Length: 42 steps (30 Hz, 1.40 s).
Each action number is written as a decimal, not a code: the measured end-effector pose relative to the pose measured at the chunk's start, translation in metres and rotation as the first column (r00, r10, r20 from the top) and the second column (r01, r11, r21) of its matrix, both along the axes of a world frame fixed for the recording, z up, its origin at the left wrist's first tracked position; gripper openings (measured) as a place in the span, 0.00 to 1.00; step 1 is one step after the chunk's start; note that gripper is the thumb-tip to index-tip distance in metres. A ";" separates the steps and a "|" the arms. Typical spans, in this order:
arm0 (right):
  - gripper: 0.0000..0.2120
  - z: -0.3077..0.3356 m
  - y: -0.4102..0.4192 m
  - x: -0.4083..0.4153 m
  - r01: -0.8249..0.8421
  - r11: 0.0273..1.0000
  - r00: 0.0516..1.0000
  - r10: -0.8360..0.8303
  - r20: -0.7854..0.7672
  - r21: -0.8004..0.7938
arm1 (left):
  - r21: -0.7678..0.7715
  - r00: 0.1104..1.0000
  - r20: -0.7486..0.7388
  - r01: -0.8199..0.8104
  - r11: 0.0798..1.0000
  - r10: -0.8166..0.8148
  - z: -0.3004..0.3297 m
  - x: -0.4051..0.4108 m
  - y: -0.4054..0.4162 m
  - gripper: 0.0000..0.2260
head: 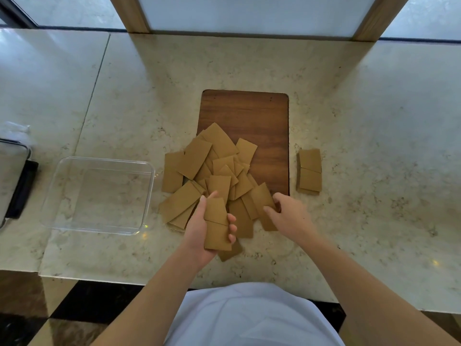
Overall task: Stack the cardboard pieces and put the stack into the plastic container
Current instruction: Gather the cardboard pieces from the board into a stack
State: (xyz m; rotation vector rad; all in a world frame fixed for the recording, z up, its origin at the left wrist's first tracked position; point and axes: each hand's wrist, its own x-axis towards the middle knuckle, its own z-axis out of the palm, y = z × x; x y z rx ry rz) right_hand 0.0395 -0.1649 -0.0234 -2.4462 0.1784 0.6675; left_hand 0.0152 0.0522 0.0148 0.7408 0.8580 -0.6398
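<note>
Several tan cardboard pieces lie in a loose pile (212, 168) on the marble counter, partly over a wooden board (262, 116). My left hand (199, 233) grips a small stack of cardboard pieces (216, 223) at the pile's near edge. My right hand (287, 216) pinches one cardboard piece (262, 196) at the pile's right side. A separate neat stack (309, 171) rests on the counter right of the board. The clear plastic container (147, 196) stands to the left of the pile with nothing in it.
A dark-edged object with a clear lid (15, 181) sits at the far left edge. The counter's front edge (99, 278) runs just before my body. A wooden-framed window panel (249, 16) rises behind the counter.
</note>
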 end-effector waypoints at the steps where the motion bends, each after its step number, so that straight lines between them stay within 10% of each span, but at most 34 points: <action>1: 0.13 0.001 -0.001 -0.006 0.020 0.999 0.999 -0.021 0.033 0.049 | 0.017 1.000 -0.001 0.024 1.000 -0.024 -0.001 -0.001 -0.001 0.19; 6: 0.04 0.021 0.005 -0.038 0.100 0.988 0.891 -0.140 0.431 0.113 | -0.021 0.990 -0.066 0.127 0.992 -0.128 -0.002 -0.007 -0.009 0.22; 11: 0.12 0.021 0.013 -0.054 -0.234 0.969 0.713 0.114 0.692 0.082 | -0.163 0.982 -0.007 0.183 0.970 -0.187 0.002 -0.009 -0.016 0.35; 17: 0.22 0.025 0.018 -0.055 -0.409 0.912 0.769 0.323 0.552 0.035 | -0.171 0.974 0.050 0.226 0.959 -0.221 0.010 -0.012 -0.021 0.17; 21: 0.21 0.023 0.014 -0.033 -0.012 0.949 0.917 -0.116 0.383 0.315 | -0.181 0.990 0.040 0.140 0.974 -0.135 0.004 -0.010 -0.012 0.23; 23: 0.12 0.015 0.014 -0.017 0.154 0.961 0.931 -0.219 0.292 0.229 | -0.172 0.996 0.019 0.091 0.981 -0.089 0.002 -0.009 -0.008 0.23; 33: 0.30 -0.011 0.054 0.013 0.252 0.941 0.968 -0.248 0.045 -0.225 | -0.069 0.997 0.004 0.080 0.994 -0.080 -0.002 -0.006 0.003 0.17; 42: 0.05 0.011 0.030 -0.006 0.531 0.794 0.845 -0.470 -0.255 0.295 | 0.109 0.989 -0.032 0.150 0.983 -0.147 -0.009 -0.009 0.003 0.15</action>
